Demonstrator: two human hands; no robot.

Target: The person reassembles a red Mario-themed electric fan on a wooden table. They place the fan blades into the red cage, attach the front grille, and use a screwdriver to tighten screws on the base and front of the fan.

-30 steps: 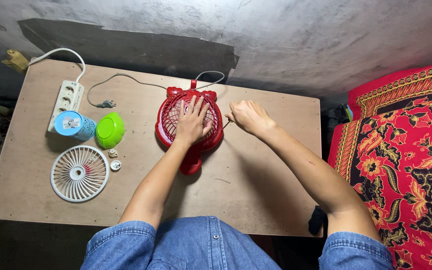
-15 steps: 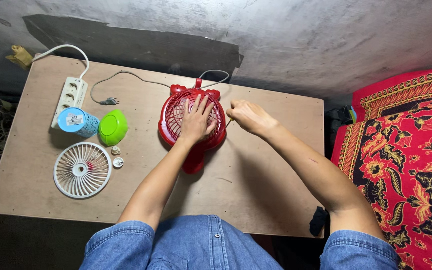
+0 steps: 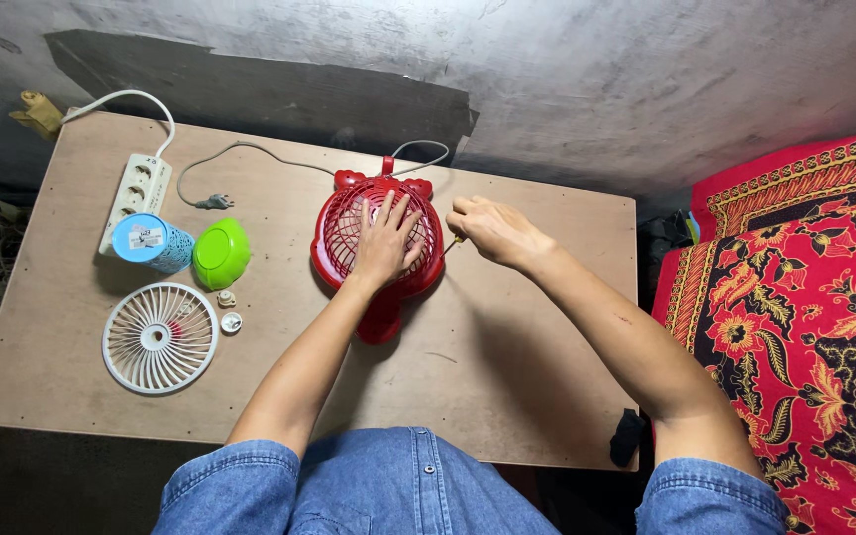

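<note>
Head view: the left hand (image 3: 384, 248) stays spread flat on the red plastic fan grille (image 3: 376, 238) mid-desk (image 3: 507, 367), while the right hand (image 3: 487, 230), barely shifted, keeps pinching a thin screwdriver (image 3: 451, 245) at its rim, so work continues.

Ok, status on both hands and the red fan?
Left hand flat on red fan grille. Right hand closed on thin screwdriver at fan's right rim. White grille and green cap lie apart, left.

Light: soft, even light is falling from above onto the pale wooden board table (image 3: 507, 386)
Shadows: faint ones are lying under both forearms
Edges: lines are bowing outward, corners are darkening
Focus: everything is staying sharp
</note>
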